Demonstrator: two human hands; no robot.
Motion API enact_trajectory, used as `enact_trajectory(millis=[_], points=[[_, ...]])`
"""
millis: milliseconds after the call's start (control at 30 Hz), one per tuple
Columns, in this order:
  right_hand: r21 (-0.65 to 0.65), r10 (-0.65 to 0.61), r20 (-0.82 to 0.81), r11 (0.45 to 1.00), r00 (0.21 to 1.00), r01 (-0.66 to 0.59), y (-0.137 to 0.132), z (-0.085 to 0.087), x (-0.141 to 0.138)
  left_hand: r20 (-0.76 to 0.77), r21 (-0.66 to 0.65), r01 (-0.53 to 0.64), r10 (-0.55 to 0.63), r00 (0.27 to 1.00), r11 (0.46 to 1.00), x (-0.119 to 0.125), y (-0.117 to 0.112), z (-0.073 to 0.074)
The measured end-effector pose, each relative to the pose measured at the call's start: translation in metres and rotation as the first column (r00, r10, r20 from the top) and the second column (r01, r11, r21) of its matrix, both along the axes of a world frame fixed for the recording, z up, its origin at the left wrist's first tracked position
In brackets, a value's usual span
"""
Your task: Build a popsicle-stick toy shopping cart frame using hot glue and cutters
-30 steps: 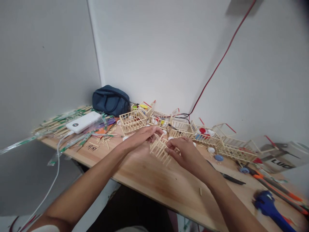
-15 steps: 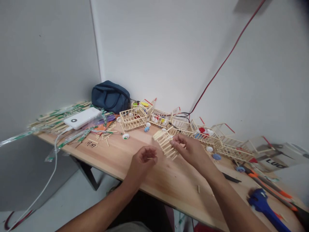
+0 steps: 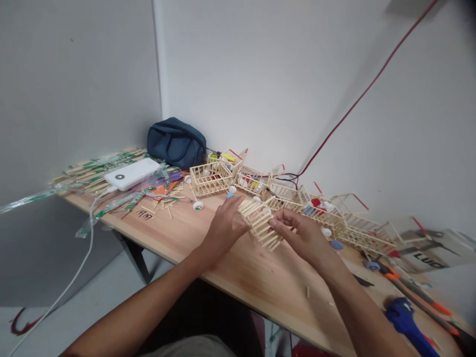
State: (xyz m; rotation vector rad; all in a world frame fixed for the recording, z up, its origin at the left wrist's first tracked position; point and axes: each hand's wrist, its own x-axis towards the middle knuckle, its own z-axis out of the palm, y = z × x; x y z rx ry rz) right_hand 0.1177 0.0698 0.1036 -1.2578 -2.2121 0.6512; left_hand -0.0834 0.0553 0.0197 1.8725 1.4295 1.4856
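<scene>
A small slatted basket of thin wooden sticks (image 3: 260, 227) is held above the table, tilted, its slats facing me. My right hand (image 3: 297, 233) grips its right side, thumb on the slats and the other fingers partly hidden. At the left end, my left hand (image 3: 223, 225) closes around the edge with thumb and fingers; whether a small stick is also between them is hidden. Just behind stand finished-looking stick carts, among them a cart (image 3: 211, 181) with bottle-cap wheels and a longer cart (image 3: 366, 233) with a red-tipped handle.
On the left lie a white power bank (image 3: 132, 173), wrapped sticks (image 3: 100, 166) and loose short sticks (image 3: 167, 204). A blue pouch (image 3: 176, 144) sits in the corner. At right are a blue glue gun (image 3: 407, 322), orange-handled pliers (image 3: 420, 292) and a dark blade (image 3: 362, 280).
My left hand has moved up and right from beside the basket onto its left end. My right hand still holds the basket. The view has shifted slightly.
</scene>
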Motion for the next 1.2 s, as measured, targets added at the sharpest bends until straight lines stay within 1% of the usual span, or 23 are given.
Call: enact_trajectory(millis=[67, 133, 167, 233, 333, 500, 733, 1133, 1200], points=[[-0.011, 0.041, 0.008, 0.999, 0.999, -0.040, -0.002, 0.003, 0.000, -0.196, 0.085, -0.009, 0.025, 0.980, 0.996, 0.003, 0.004, 0.000], [-0.016, 0.081, 0.022, 0.997, 0.996, -0.081, -0.005, 0.006, 0.001, -0.320, 0.148, -0.030, 0.077, 0.944, 0.989, 0.004, 0.006, 0.001], [-0.016, 0.096, 0.030, 0.995, 0.995, -0.095, -0.006, 0.008, 0.001, -0.357, 0.177, -0.042, 0.104, 0.928, 0.983, 0.004, 0.006, 0.001], [-0.007, 0.119, 0.040, 0.993, 0.992, -0.119, -0.008, 0.009, 0.002, -0.392, 0.230, -0.057, 0.147, 0.908, 0.971, 0.004, 0.005, 0.002], [-0.004, 0.137, 0.042, 0.991, 0.990, -0.137, -0.009, 0.010, 0.003, -0.393, 0.293, -0.056, 0.174, 0.903, 0.954, 0.003, 0.003, 0.000], [0.004, 0.164, 0.086, 0.986, 0.983, -0.165, -0.008, 0.008, 0.006, -0.374, 0.360, -0.021, 0.165, 0.913, 0.933, 0.004, 0.003, -0.006], [-0.006, 0.178, 0.111, 0.984, 0.978, -0.178, -0.007, 0.009, 0.006, -0.369, 0.347, -0.031, 0.167, 0.914, 0.937, 0.007, 0.003, -0.009], [-0.045, 0.178, 0.170, 0.984, 0.969, -0.172, -0.004, 0.011, 0.006, -0.367, 0.204, -0.023, 0.099, 0.925, 0.979, 0.009, -0.003, -0.005], [-0.035, 0.178, 0.182, 0.984, 0.967, -0.175, -0.004, 0.011, 0.005, -0.358, 0.189, -0.023, 0.091, 0.929, 0.982, 0.009, -0.004, -0.004]])
